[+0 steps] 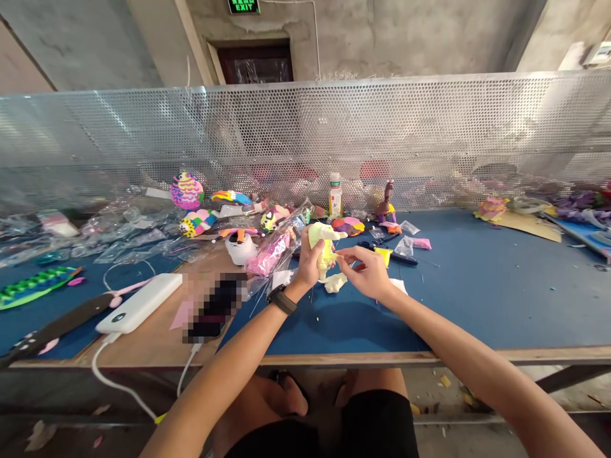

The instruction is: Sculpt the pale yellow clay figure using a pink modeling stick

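My left hand [308, 262] is closed around a pale yellow clay figure [324, 240], held upright above the blue table mat [477, 299]. A dark watch sits on that wrist. My right hand [366, 270] is beside it, its fingertips pinched against the figure's right side. A lump of cream clay [335, 282] lies on the mat just below both hands. A small yellow clay piece [383, 254] rests behind my right hand.
A white power bank [140, 303] with cables and a dark phone [212, 310] lie at left on a brown board. Colourful clay figures [196, 222], plastic bags [128, 232], a small bottle [335, 195] and a perforated metal screen [429, 137] stand behind. More clay pieces [491, 207] lie far right.
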`<state>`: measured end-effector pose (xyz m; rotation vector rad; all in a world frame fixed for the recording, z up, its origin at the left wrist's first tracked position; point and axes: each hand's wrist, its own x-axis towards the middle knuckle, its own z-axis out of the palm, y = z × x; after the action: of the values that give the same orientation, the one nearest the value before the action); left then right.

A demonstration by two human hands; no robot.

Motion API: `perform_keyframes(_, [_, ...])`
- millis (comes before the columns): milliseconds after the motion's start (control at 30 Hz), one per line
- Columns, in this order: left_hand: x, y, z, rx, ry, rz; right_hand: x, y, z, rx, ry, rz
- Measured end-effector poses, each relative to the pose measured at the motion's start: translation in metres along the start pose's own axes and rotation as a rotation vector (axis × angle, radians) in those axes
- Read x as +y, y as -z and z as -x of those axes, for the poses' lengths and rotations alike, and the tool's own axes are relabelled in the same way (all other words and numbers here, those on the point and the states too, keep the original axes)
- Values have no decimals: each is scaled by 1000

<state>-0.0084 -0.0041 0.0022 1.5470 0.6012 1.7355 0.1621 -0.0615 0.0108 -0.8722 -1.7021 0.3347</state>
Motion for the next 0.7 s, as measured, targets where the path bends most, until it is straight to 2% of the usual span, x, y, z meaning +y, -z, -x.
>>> perform_keyframes(200, [-6, 1, -1, -5, 13, -8, 5, 0, -4, -52, 83, 99])
perform_keyframes(433, [-3, -1, 1, 12, 35, 32, 0, -2, 1, -35, 53, 64])
perform_keyframes(500, [-2, -2, 2, 17, 91, 99, 1, -1, 0, -75, -30, -53])
perform_keyframes(600, [-3, -2, 2, 21, 193, 186, 7, 2, -4, -187, -259, -340])
perform_keyframes(700, [-5, -2, -1, 47, 173, 192, 12, 2, -8, -254, -406, -514])
